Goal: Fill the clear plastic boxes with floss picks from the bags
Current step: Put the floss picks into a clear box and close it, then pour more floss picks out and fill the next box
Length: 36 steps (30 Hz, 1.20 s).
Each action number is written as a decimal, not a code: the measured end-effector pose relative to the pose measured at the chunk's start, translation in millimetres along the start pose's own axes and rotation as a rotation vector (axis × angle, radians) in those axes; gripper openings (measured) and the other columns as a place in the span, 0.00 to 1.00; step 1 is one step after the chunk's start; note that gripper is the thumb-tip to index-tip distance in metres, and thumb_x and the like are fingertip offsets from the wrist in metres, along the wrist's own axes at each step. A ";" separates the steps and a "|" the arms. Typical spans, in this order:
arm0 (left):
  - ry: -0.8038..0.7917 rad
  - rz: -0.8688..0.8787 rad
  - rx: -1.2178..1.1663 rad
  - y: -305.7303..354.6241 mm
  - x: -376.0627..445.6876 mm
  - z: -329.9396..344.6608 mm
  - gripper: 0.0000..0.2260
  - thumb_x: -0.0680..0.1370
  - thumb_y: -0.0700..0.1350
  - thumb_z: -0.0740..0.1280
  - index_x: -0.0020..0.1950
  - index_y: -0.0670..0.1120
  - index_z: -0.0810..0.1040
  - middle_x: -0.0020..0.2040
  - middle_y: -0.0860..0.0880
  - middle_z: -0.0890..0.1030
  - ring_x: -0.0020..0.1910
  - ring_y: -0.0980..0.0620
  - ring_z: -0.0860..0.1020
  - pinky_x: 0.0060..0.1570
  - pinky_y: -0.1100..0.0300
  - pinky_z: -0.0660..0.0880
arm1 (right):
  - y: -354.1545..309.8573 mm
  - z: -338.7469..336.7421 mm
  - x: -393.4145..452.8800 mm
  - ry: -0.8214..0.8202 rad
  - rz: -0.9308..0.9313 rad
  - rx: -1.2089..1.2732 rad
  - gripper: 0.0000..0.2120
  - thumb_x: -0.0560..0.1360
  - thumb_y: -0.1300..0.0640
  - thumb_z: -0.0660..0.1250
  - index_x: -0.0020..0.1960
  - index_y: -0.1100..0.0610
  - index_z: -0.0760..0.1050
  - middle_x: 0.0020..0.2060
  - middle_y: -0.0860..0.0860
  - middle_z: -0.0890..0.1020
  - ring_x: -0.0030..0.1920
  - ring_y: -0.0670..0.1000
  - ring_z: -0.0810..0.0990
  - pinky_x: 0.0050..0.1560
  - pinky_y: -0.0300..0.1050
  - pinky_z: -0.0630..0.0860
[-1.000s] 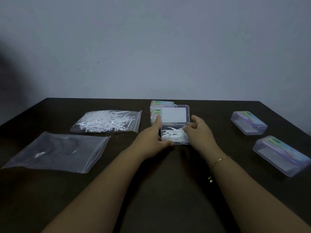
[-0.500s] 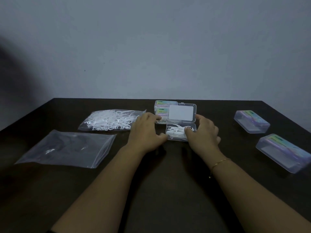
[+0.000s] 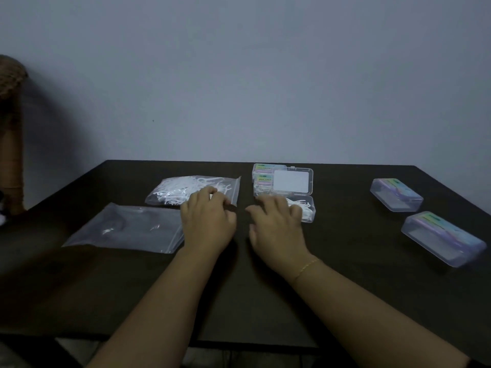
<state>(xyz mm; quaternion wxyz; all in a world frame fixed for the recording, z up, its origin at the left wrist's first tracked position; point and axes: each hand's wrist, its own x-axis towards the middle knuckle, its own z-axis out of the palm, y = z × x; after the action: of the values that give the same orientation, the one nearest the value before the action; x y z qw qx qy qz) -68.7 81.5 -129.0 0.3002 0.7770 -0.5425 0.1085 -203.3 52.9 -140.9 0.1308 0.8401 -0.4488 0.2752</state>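
My left hand (image 3: 207,221) hovered loosely spread, empty, over the full bag's (image 3: 194,191) corner at frame center; my right hand (image 3: 276,227) hovered spread, empty, beside the open box (image 3: 305,208).

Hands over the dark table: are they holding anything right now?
It cannot be told. The left hand reaches the zip edge of the clear plastic bag of white floss picks; the right hand hovers beside the open clear plastic box.

The worktop (image 3: 345,274) is dark and matt; the bags (image 3: 125,229) are thin, glossy clear plastic film. The boxes (image 3: 396,195) are smooth, hard, clear plastic; the floss picks (image 3: 180,189) look like white plastic.
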 end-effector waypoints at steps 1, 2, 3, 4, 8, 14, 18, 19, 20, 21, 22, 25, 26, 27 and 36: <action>0.021 -0.012 0.010 -4.4 -2.5 -4.0 0.12 0.74 0.45 0.64 0.56 0.51 0.77 0.61 0.52 0.73 0.63 0.49 0.68 0.60 0.55 0.60 | -6.4 3.1 0.9 -0.025 -0.029 -0.020 0.16 0.58 0.54 0.75 0.45 0.50 0.80 0.51 0.51 0.80 0.53 0.55 0.74 0.46 0.49 0.65; 0.043 -0.027 0.014 -10.9 -5.1 -8.8 0.12 0.74 0.45 0.63 0.56 0.51 0.77 0.60 0.52 0.73 0.62 0.50 0.69 0.60 0.54 0.61 | -13.2 4.1 2.4 -0.057 -0.042 -0.027 0.15 0.58 0.54 0.75 0.44 0.50 0.80 0.50 0.51 0.80 0.52 0.55 0.76 0.46 0.49 0.67; 0.063 -0.048 0.006 -18.3 -7.7 -13.6 0.11 0.74 0.45 0.63 0.56 0.51 0.76 0.59 0.52 0.74 0.60 0.50 0.70 0.60 0.54 0.62 | -18.3 6.0 4.9 -0.090 -0.045 -0.027 0.14 0.58 0.55 0.75 0.43 0.51 0.81 0.49 0.51 0.80 0.50 0.55 0.77 0.45 0.49 0.69; 0.077 -0.075 -0.010 -26.0 -9.5 -17.5 0.11 0.75 0.44 0.62 0.56 0.51 0.76 0.58 0.51 0.75 0.59 0.50 0.71 0.60 0.54 0.63 | -22.2 6.2 7.9 -0.123 -0.043 -0.024 0.13 0.59 0.56 0.74 0.43 0.52 0.81 0.48 0.52 0.81 0.49 0.56 0.78 0.44 0.49 0.72; -0.018 -0.239 -0.041 -67.6 -6.9 -34.3 0.11 0.79 0.43 0.61 0.58 0.51 0.77 0.55 0.49 0.79 0.51 0.50 0.76 0.55 0.49 0.74 | -39.9 9.5 20.8 -0.205 -0.119 0.035 0.13 0.72 0.59 0.64 0.56 0.57 0.78 0.62 0.57 0.75 0.62 0.59 0.71 0.54 0.54 0.67; -0.247 -0.345 -0.024 -111.4 -2.3 -47.6 0.10 0.79 0.45 0.61 0.58 0.54 0.76 0.53 0.51 0.77 0.47 0.55 0.75 0.50 0.55 0.76 | -66.5 25.4 43.2 -0.336 -0.092 0.092 0.23 0.79 0.56 0.54 0.74 0.53 0.60 0.75 0.56 0.57 0.74 0.57 0.54 0.68 0.55 0.56; -0.251 -0.315 0.014 -123.7 6.6 -40.5 0.05 0.79 0.46 0.62 0.50 0.54 0.76 0.44 0.52 0.77 0.42 0.56 0.76 0.47 0.56 0.76 | -76.6 30.7 49.3 -0.395 -0.020 0.103 0.23 0.79 0.57 0.53 0.74 0.52 0.58 0.70 0.56 0.68 0.69 0.57 0.64 0.67 0.55 0.58; -0.262 -0.328 0.015 -127.0 11.9 -39.3 0.04 0.79 0.46 0.62 0.49 0.55 0.75 0.44 0.52 0.76 0.42 0.56 0.75 0.47 0.56 0.76 | -78.2 31.0 50.0 -0.370 -0.024 0.089 0.22 0.79 0.57 0.52 0.73 0.52 0.59 0.67 0.55 0.71 0.67 0.56 0.67 0.65 0.54 0.59; -0.293 -0.340 0.017 -129.7 17.7 -39.2 0.04 0.78 0.46 0.63 0.49 0.56 0.75 0.44 0.52 0.75 0.42 0.55 0.75 0.48 0.56 0.75 | -78.6 30.5 48.6 -0.341 -0.032 0.069 0.21 0.79 0.57 0.53 0.72 0.52 0.60 0.65 0.54 0.73 0.65 0.56 0.69 0.64 0.54 0.60; -0.329 -0.347 0.021 -132.9 23.5 -39.3 0.05 0.78 0.45 0.64 0.50 0.56 0.75 0.45 0.52 0.75 0.43 0.55 0.74 0.49 0.56 0.74 | -79.3 30.9 48.3 -0.313 -0.040 0.050 0.21 0.79 0.56 0.53 0.72 0.53 0.61 0.63 0.54 0.74 0.63 0.55 0.71 0.63 0.53 0.61; -0.355 -0.339 0.026 -137.2 28.2 -38.5 0.06 0.78 0.44 0.64 0.50 0.56 0.75 0.47 0.52 0.75 0.46 0.54 0.74 0.51 0.55 0.73 | -80.1 31.6 48.6 -0.292 -0.042 0.034 0.20 0.79 0.56 0.53 0.71 0.53 0.62 0.62 0.54 0.75 0.62 0.55 0.71 0.62 0.52 0.62; -0.320 -0.263 0.111 -143.8 37.7 -38.8 0.10 0.75 0.41 0.66 0.43 0.58 0.74 0.56 0.54 0.75 0.62 0.50 0.69 0.64 0.49 0.64 | -79.5 35.8 49.8 -0.250 -0.019 0.013 0.21 0.79 0.56 0.53 0.72 0.54 0.61 0.62 0.54 0.74 0.62 0.55 0.70 0.61 0.51 0.64; -0.280 -0.251 0.162 -144.7 40.4 -39.5 0.09 0.74 0.42 0.67 0.43 0.58 0.74 0.56 0.55 0.74 0.63 0.50 0.68 0.64 0.49 0.62 | -78.3 36.9 49.9 -0.239 -0.019 0.028 0.22 0.79 0.55 0.54 0.73 0.53 0.60 0.64 0.54 0.72 0.63 0.55 0.69 0.61 0.51 0.64; -0.217 -0.237 0.182 -145.1 40.2 -39.5 0.08 0.74 0.45 0.67 0.43 0.59 0.74 0.55 0.56 0.73 0.62 0.50 0.68 0.63 0.49 0.63 | -77.2 38.2 50.1 -0.237 -0.027 0.056 0.23 0.79 0.53 0.54 0.74 0.52 0.58 0.66 0.54 0.70 0.65 0.55 0.68 0.62 0.50 0.64; -0.103 -0.169 0.193 -150.5 33.0 -26.8 0.09 0.79 0.48 0.61 0.56 0.54 0.78 0.52 0.53 0.78 0.49 0.54 0.74 0.55 0.54 0.72 | -69.8 34.2 49.8 -0.363 -0.035 0.132 0.19 0.80 0.46 0.53 0.68 0.51 0.69 0.62 0.50 0.74 0.61 0.52 0.73 0.58 0.48 0.69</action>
<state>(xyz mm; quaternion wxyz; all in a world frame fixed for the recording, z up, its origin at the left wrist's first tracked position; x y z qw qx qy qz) 85.1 106.3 -143.8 0.2040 0.8496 -0.4770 0.0946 -111.7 42.3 -138.0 -0.0030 0.8903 -0.4314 0.1460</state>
